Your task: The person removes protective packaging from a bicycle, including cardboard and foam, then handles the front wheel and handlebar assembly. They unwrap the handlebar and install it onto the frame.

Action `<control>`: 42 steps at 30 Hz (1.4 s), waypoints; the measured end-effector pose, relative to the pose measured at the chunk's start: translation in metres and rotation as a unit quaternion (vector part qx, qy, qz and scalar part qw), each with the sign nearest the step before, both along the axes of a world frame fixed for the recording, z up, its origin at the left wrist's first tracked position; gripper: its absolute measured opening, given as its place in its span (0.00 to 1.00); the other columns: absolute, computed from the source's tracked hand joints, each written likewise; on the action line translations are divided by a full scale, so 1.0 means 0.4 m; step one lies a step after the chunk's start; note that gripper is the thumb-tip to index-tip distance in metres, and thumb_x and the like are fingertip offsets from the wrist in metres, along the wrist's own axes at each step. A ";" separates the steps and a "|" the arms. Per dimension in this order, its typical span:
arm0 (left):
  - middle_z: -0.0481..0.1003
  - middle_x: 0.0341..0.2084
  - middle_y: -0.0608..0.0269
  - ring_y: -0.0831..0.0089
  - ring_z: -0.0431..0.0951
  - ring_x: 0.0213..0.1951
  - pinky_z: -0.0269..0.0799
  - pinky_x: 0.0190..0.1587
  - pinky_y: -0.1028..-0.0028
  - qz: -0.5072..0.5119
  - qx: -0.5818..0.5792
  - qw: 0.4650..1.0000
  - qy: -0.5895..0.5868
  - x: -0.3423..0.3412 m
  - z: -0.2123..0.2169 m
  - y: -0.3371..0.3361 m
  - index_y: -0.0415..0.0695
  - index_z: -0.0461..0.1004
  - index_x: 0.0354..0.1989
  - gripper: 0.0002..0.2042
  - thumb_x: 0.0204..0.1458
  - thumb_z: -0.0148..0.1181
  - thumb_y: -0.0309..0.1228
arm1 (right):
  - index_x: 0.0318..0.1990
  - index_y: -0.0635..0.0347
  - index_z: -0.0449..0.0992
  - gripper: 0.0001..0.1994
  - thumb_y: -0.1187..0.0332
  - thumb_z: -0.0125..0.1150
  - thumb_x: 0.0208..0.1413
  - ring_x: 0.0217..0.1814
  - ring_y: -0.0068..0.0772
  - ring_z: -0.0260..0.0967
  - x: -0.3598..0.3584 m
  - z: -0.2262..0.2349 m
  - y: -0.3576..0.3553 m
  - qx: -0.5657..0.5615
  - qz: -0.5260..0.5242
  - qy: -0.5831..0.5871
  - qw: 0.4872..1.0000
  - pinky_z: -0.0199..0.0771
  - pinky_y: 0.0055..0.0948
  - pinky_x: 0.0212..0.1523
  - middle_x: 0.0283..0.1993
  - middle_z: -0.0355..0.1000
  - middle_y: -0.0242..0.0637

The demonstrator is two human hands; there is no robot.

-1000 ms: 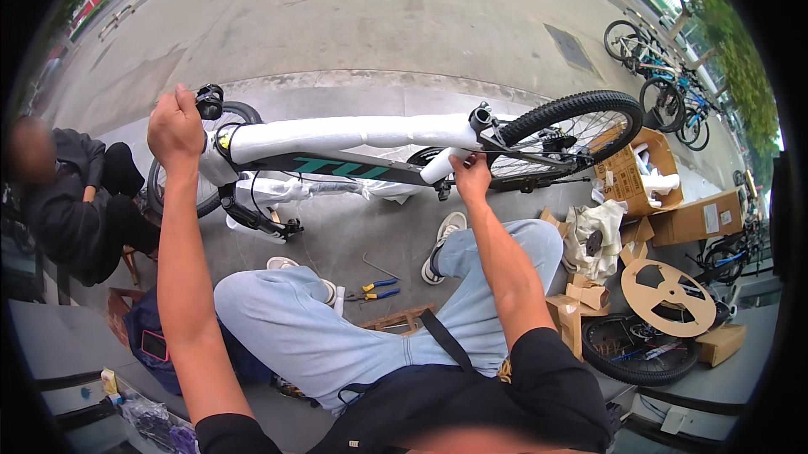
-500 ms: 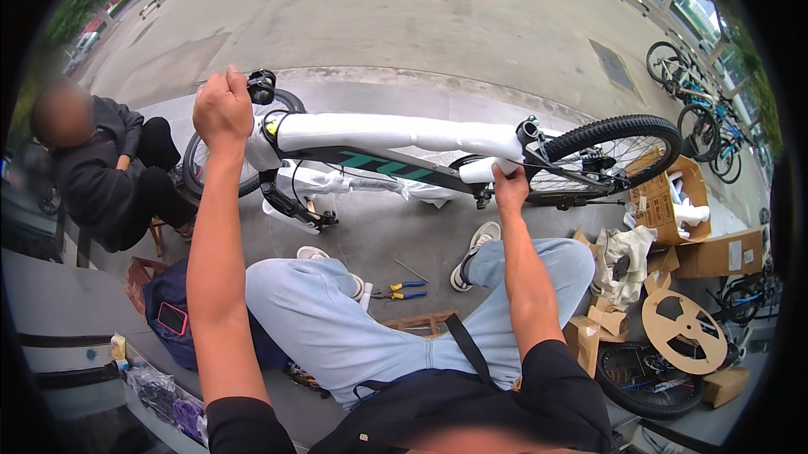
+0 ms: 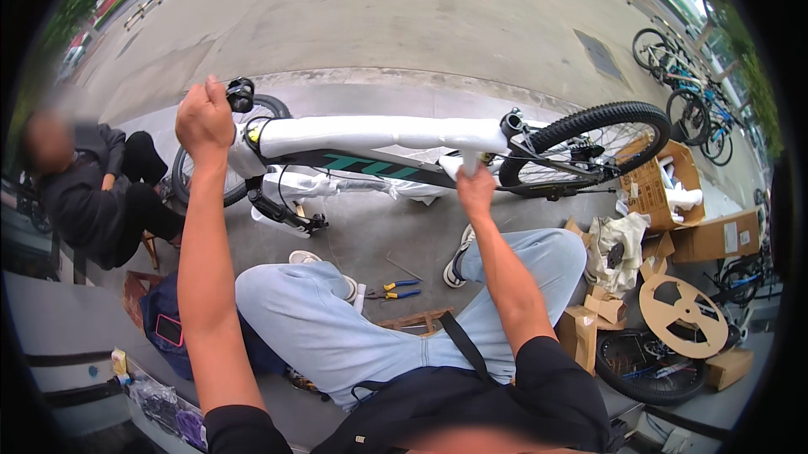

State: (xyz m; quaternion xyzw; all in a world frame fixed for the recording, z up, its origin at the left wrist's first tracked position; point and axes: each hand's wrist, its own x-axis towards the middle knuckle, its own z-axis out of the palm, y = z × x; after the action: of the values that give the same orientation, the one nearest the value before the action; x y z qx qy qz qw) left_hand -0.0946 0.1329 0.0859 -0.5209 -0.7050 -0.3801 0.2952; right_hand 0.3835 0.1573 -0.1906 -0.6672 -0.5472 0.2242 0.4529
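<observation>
A bicycle with a dark frame (image 3: 370, 166) and green lettering lies across in front of me. White foam wrap (image 3: 362, 131) covers its top tube. My left hand (image 3: 206, 122) is closed in a fist on the handlebar at the left end, beside a black handlebar fitting (image 3: 240, 95); the fingers hide the bar itself. Under the frame's right part, my right hand (image 3: 476, 191) pinches a loose piece of white foam (image 3: 452, 165) that reaches up to the wrapped tube. The knobby rear wheel (image 3: 593, 143) is to the right of this hand.
Pliers (image 3: 394, 292) and a hex key (image 3: 404, 269) lie on the ground between my feet. Cardboard boxes (image 3: 715, 238), a cardboard disc (image 3: 683, 316) and a loose wheel (image 3: 648, 370) are at the right. A seated person (image 3: 93, 185) is at the left; parked bicycles (image 3: 690, 100) stand far right.
My right hand has moved left and slightly down along the frame, with the foam piece now drawn out from the tube. The left hand keeps its hold on the handlebar. The whole view has shifted slightly.
</observation>
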 end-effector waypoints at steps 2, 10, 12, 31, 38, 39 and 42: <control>0.80 0.28 0.43 0.39 0.81 0.36 0.74 0.39 0.45 -0.003 -0.003 1.000 -0.006 0.000 0.000 0.001 0.40 0.77 0.27 0.23 0.71 0.52 0.45 | 0.42 0.63 0.79 0.11 0.70 0.70 0.52 0.47 0.67 0.78 -0.039 0.032 -0.040 0.053 0.144 -0.091 0.984 0.78 0.56 0.49 0.41 0.80 0.56; 0.81 0.30 0.42 0.38 0.81 0.38 0.74 0.40 0.44 -0.005 -0.021 1.000 -0.009 -0.005 -0.001 0.000 0.41 0.79 0.31 0.23 0.72 0.51 0.46 | 0.48 0.55 0.74 0.14 0.68 0.71 0.58 0.53 0.54 0.76 -0.138 0.249 -0.225 0.021 0.445 -0.190 0.875 0.78 0.52 0.52 0.46 0.76 0.44; 0.82 0.31 0.42 0.38 0.81 0.39 0.74 0.40 0.44 0.001 -0.024 1.000 -0.013 -0.005 -0.001 0.001 0.41 0.80 0.32 0.23 0.72 0.51 0.46 | 0.48 0.56 0.74 0.13 0.69 0.70 0.58 0.53 0.53 0.76 -0.116 0.307 -0.241 0.038 0.444 -0.192 0.874 0.78 0.51 0.53 0.46 0.77 0.43; 0.85 0.41 0.41 0.43 0.86 0.38 0.81 0.44 0.45 0.033 -0.124 0.969 0.210 -0.136 -0.066 0.033 0.37 0.77 0.61 0.21 0.68 0.51 0.37 | 0.52 0.61 0.81 0.18 0.78 0.76 0.53 0.44 0.48 0.78 0.657 0.533 -0.367 0.165 -0.050 -0.327 0.929 0.79 0.43 0.46 0.44 0.77 0.44; 0.79 0.54 0.36 0.41 0.83 0.52 0.80 0.52 0.46 0.072 -0.149 0.971 0.175 -0.267 -0.150 0.081 0.37 0.72 0.66 0.26 0.70 0.53 0.45 | 0.39 0.58 0.78 0.11 0.79 0.75 0.51 0.39 0.45 0.75 0.795 0.694 -0.313 0.335 -0.014 -0.499 0.799 0.81 0.39 0.35 0.36 0.74 0.38; 0.79 0.55 0.36 0.41 0.83 0.52 0.81 0.52 0.46 0.078 -0.141 0.972 0.173 -0.276 -0.153 0.087 0.37 0.72 0.67 0.26 0.71 0.53 0.45 | 0.37 0.58 0.76 0.09 0.78 0.73 0.53 0.38 0.45 0.75 0.873 0.719 -0.268 0.386 -0.047 -0.526 0.757 0.80 0.40 0.33 0.36 0.73 0.39; 0.80 0.53 0.39 0.43 0.83 0.51 0.81 0.50 0.48 0.120 -0.199 0.967 0.108 -0.269 -0.151 0.088 0.39 0.71 0.69 0.27 0.71 0.52 0.46 | 0.48 0.60 0.75 0.15 0.74 0.73 0.55 0.45 0.58 0.79 1.184 0.801 -0.135 0.195 -0.243 -0.548 0.776 0.81 0.52 0.46 0.41 0.77 0.50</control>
State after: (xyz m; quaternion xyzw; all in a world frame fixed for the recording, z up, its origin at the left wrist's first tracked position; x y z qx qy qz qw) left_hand -0.2024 0.1681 0.0254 -0.5187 -0.7876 -0.1356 0.3037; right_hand 0.8571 0.1034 0.1298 -0.6855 -0.5546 -0.4083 0.2363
